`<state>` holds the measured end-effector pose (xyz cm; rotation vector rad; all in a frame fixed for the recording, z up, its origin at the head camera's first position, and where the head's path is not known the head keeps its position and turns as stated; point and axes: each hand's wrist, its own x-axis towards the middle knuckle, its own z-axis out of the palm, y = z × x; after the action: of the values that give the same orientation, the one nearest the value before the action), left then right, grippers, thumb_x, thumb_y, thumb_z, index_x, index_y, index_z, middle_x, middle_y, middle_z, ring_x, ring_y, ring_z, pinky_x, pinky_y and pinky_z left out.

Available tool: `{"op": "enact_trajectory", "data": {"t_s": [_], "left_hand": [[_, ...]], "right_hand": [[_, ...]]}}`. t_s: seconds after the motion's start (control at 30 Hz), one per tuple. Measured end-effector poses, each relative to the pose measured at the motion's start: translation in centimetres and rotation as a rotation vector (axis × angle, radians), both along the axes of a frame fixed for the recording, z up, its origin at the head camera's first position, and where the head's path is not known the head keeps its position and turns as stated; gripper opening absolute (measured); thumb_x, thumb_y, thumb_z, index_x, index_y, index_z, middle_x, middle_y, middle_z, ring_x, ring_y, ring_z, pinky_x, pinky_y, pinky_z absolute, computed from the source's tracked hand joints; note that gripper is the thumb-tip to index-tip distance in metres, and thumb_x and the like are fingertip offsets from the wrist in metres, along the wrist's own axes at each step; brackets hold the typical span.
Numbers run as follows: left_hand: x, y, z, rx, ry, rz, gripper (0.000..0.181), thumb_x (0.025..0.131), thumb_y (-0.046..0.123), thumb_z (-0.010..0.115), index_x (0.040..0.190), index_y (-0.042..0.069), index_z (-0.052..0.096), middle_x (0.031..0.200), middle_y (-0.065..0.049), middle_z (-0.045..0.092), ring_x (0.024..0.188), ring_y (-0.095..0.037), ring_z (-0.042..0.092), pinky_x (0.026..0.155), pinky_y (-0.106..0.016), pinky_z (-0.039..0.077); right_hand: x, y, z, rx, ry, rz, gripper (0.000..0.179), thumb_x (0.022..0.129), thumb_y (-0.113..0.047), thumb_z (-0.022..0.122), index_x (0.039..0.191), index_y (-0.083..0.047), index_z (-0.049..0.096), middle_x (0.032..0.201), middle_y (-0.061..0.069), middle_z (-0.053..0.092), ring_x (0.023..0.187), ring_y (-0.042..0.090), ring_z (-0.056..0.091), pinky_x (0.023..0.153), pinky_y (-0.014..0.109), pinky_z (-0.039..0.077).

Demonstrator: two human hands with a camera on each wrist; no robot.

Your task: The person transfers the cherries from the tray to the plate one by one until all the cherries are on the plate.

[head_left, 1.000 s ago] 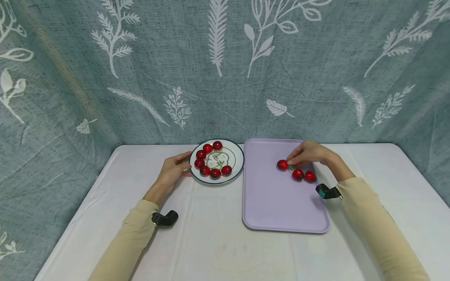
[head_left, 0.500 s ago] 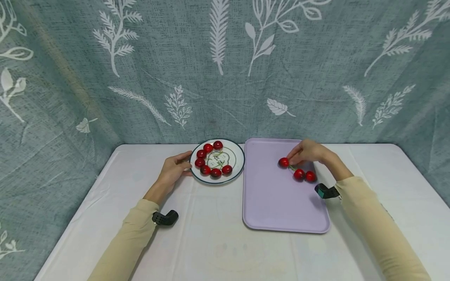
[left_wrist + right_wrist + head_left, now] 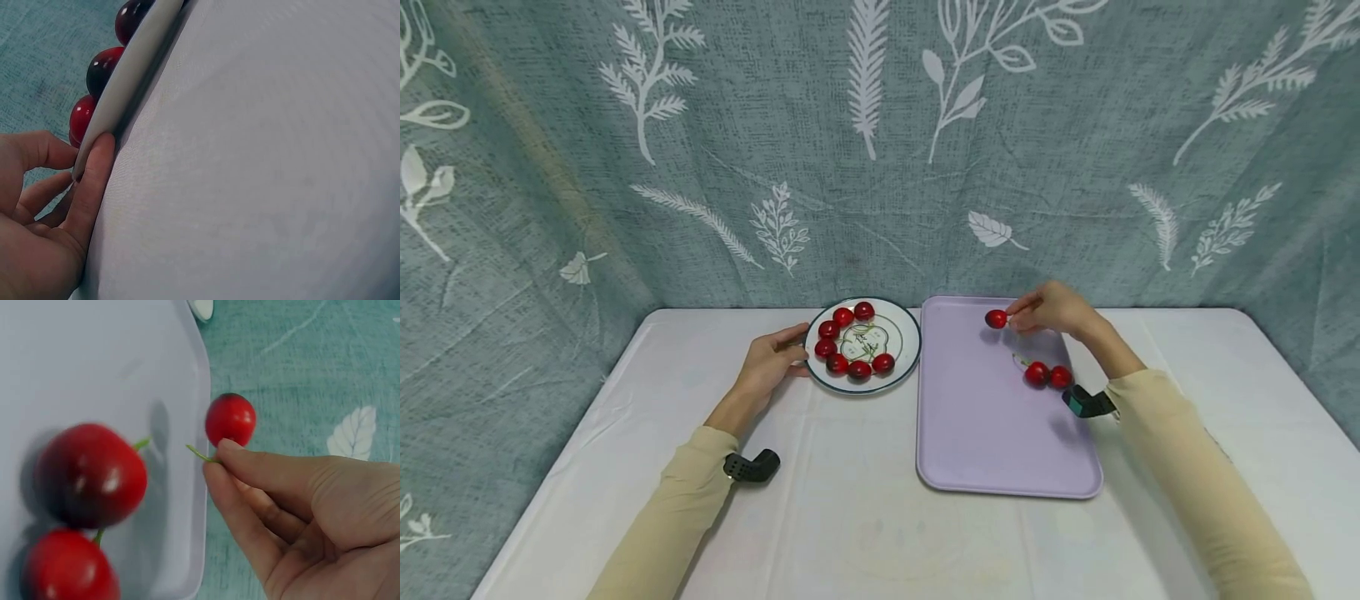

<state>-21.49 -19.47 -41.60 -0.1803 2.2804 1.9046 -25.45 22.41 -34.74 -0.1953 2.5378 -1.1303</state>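
Note:
My left hand (image 3: 766,364) holds the left rim of a white plate (image 3: 904,337) with a dark edge. In the left wrist view, thumb and fingers (image 3: 95,181) lie on both sides of that rim. Several red cherries (image 3: 859,371) form an open ring on the plate. Above the lilac tray (image 3: 1000,446), my right hand (image 3: 1054,310) pinches a cherry (image 3: 230,417) by its green stem (image 3: 199,452). Below that hand, two more cherries (image 3: 1037,374) lie side by side on the tray, their stems showing in the right wrist view.
A white cloth (image 3: 850,517) covers the table under plate and tray. Behind the table hangs a green-grey curtain (image 3: 850,225) with white leaf prints. Each wrist wears a black camera (image 3: 752,467).
My right hand has lifted one cherry off the tray, moving up and toward the back, away from the other two. The left hand stays at the plate.

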Motion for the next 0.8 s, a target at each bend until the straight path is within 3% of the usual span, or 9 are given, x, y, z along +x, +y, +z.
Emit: {"op": "enact_trajectory", "data": {"t_s": [0.1, 0.3, 0.43, 0.8], "left_hand": [[0.0, -0.1, 0.1, 0.001, -0.004, 0.003, 0.057, 0.092, -0.005, 0.049, 0.147, 0.001, 0.041, 0.149, -0.021, 0.041, 0.114, -0.029, 0.057, 0.072, -0.022, 0.06], [0.1, -0.1, 0.2, 0.004, -0.008, -0.002, 0.057, 0.092, -0.004, 0.05, 0.147, 0.001, 0.042, 0.149, -0.02, 0.041, 0.113, -0.028, 0.056, 0.072, -0.021, 0.06], [0.1, 0.0, 0.2, 0.009, 0.001, -0.005, 0.056, 0.092, -0.004, 0.05, 0.147, 0.001, 0.041, 0.149, -0.021, 0.041, 0.111, -0.027, 0.057, 0.072, -0.021, 0.06], [0.2, 0.3, 0.3, 0.015, 0.003, 0.002, 0.057, 0.092, -0.003, 0.05, 0.148, 0.001, 0.041, 0.149, -0.022, 0.041, 0.111, -0.026, 0.057, 0.073, -0.021, 0.06]], "right_hand": [[-0.3, -0.9, 0.1, -0.008, 0.016, -0.034, 0.032, 0.09, -0.006, 0.069, 0.117, 0.009, 0.066, 0.088, 0.008, 0.073, 0.075, 0.009, 0.067, 0.084, 0.041, 0.06], [-0.9, -2.8, 0.2, -0.125, 0.011, -0.111, 0.032, 0.09, -0.003, 0.068, 0.118, 0.012, 0.065, 0.092, 0.015, 0.074, 0.075, 0.014, 0.071, 0.089, 0.046, 0.057], [-1.3, -3.6, 0.3, -0.182, 0.037, -0.121, 0.032, 0.089, 0.0, 0.067, 0.12, 0.011, 0.064, 0.095, 0.016, 0.073, 0.078, 0.017, 0.071, 0.09, 0.048, 0.057], [-2.4, -5.4, -0.7, -0.304, 0.089, -0.145, 0.034, 0.088, 0.004, 0.068, 0.12, 0.014, 0.063, 0.101, 0.024, 0.07, 0.069, 0.006, 0.067, 0.085, 0.042, 0.059]]}}
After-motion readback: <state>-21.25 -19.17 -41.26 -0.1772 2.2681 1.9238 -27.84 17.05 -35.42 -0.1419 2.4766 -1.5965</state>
